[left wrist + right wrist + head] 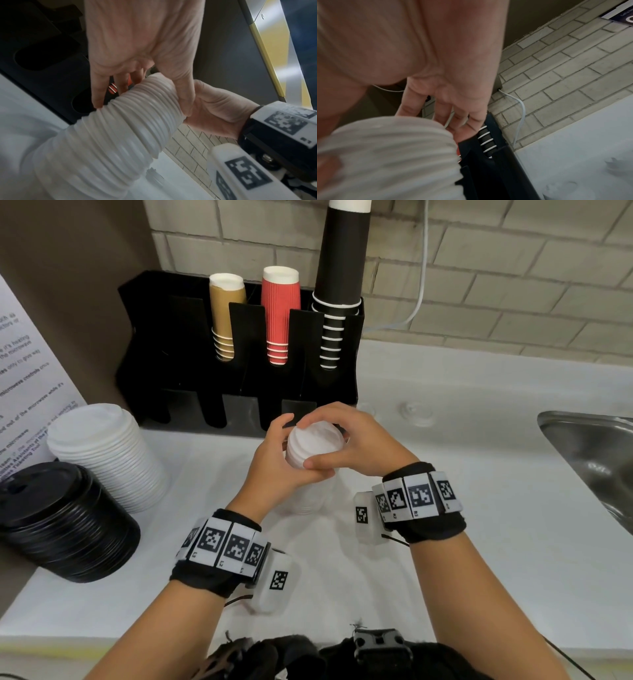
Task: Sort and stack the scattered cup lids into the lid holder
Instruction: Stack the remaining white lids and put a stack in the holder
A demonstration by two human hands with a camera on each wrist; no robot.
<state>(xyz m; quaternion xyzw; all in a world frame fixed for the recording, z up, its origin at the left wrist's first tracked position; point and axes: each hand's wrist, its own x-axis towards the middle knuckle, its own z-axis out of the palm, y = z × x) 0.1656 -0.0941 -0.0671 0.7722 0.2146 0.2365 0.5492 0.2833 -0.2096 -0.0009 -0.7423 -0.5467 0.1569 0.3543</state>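
A tall stack of white cup lids [313, 445] is held between both hands in front of the black holder [239, 354]. My left hand [279, 455] wraps the stack from the left, fingers behind it and thumb in front. My right hand [342, 440] grips its top from the right, thumb across the front. In the left wrist view the ribbed stack [128, 128] runs down past my left fingers [99, 94], with the right hand [217, 115] behind it. The right wrist view shows the stack [385, 155] under my right fingers [458, 119]. Whether the stack's lower end rests on the counter is hidden.
A wider stack of white lids [106, 453] and a stack of black lids [58, 518] stand on the counter at the left. The holder's upper slots hold tan [226, 316], red [279, 313] and black cups [337, 285]. A steel sink [589, 453] lies at the right.
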